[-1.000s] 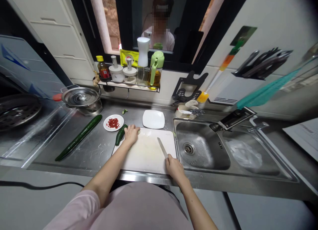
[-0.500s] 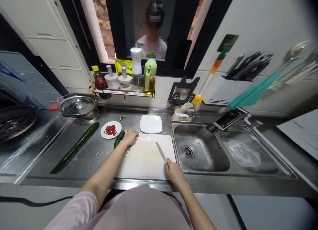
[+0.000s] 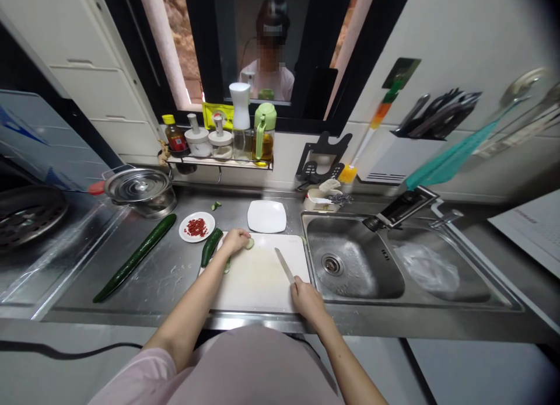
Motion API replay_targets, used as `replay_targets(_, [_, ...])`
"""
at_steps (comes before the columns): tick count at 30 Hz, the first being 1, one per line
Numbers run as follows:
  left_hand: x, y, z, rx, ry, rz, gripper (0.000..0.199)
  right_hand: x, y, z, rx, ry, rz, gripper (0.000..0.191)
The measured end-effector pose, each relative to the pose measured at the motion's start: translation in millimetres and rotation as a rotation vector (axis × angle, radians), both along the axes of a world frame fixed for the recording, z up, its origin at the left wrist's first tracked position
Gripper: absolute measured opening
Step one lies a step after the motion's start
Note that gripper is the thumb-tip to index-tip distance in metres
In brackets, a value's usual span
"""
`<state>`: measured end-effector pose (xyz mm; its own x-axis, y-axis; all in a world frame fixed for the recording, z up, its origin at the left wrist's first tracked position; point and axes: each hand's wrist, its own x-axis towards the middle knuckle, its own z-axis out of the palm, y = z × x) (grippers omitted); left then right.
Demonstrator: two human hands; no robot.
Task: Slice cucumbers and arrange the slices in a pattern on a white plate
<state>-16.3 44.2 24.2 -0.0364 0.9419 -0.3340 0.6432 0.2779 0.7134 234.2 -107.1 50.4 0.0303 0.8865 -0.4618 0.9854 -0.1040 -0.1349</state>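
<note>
My left hand (image 3: 237,241) pinches a thin round cucumber slice (image 3: 249,244) above the upper part of the white cutting board (image 3: 262,282). My right hand (image 3: 307,300) grips a kitchen knife (image 3: 284,265), its blade pointing away and to the left over the board's right side. A cut piece of cucumber (image 3: 211,248) lies at the board's left edge, beside my left wrist. Partly hidden by my left forearm, another cucumber slice (image 3: 227,266) rests on the board. Just behind the board is a white square plate (image 3: 266,217).
A whole cucumber (image 3: 135,258) lies at the left. Near it stand a plate of chopped red pieces (image 3: 196,227) and a lidded steel pot (image 3: 142,189). To the right is a sink (image 3: 354,265) with a faucet (image 3: 402,209). A condiment shelf (image 3: 219,161) hangs behind.
My left hand has moved off the cut cucumber piece, slightly rightward, and now has a slice at its fingertips. My right hand and the knife have barely moved.
</note>
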Motion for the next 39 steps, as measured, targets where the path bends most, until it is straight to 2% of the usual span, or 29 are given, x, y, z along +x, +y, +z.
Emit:
replay_targets(3, [12.1, -13.0, -11.3, -0.062, -0.160, 0.063, 0.019, -0.3, -0.3, -1.0, 0.008, -0.003, 0.000, 0.034])
replay_targets(7, [19.0, -31.3, -23.0, -0.119, -0.146, 0.064, 0.014, 0.4, 0.0, -2.4, 0.006, -0.001, 0.015, 0.035])
replay_targets(9, [18.7, -38.6, -23.5, -0.153, -0.093, 0.068, 0.012, 1.7, 1.0, -2.1, 0.002, -0.001, 0.025, 0.036])
replay_targets(12, [18.4, -44.5, -17.0, -0.166, 0.155, 0.063, 0.011, 2.7, 2.7, 1.3, -0.004, 0.000, 0.049, 0.036])
replay_targets(14, [19.5, -45.0, -10.9, -0.138, 0.334, 0.021, 0.010, 0.7, 2.8, 5.1, -0.006, 0.009, 0.072, 0.036])
replay_targets(17, [21.7, -42.2, -5.4, -0.112, 0.432, -0.058, 0.010, -8.4, 0.7, 11.4, -0.001, 0.043, 0.123, 0.037])
replay_targets(25, [19.7, -35.4, -8.7, -0.106, 0.446, -0.102, 0.013, -34.7, -6.4, 19.3, -0.052, 0.062, 0.178, 0.035])
replay_targets(39, [17.9, -29.7, -6.5, -0.139, 0.433, -0.112, 0.011, -35.9, 0.9, 26.2, -0.096, 0.031, 0.233, 0.034])
